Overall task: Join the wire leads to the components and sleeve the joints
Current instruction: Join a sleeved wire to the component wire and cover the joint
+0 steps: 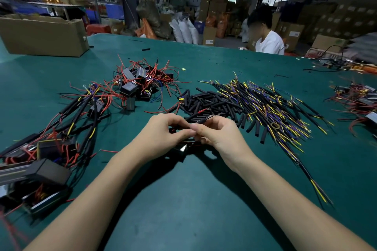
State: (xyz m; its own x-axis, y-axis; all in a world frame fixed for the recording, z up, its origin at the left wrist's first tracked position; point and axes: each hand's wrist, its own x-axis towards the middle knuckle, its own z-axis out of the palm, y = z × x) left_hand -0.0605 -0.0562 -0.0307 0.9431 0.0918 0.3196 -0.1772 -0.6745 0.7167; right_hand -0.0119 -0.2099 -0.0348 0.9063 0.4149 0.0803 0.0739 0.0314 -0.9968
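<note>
Left hand grip pinching black sleeve, right hand pinching red wire

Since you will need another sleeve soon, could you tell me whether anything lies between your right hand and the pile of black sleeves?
Nothing visible does: the sleeve pile lies just beyond the right hand.

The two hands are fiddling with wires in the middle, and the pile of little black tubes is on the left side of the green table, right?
Not quite. In the head view both hands, left and right, do pinch wires in the middle, but the pile of little black tubes lies just beyond them and to the right on the green table, not on the left.
</note>
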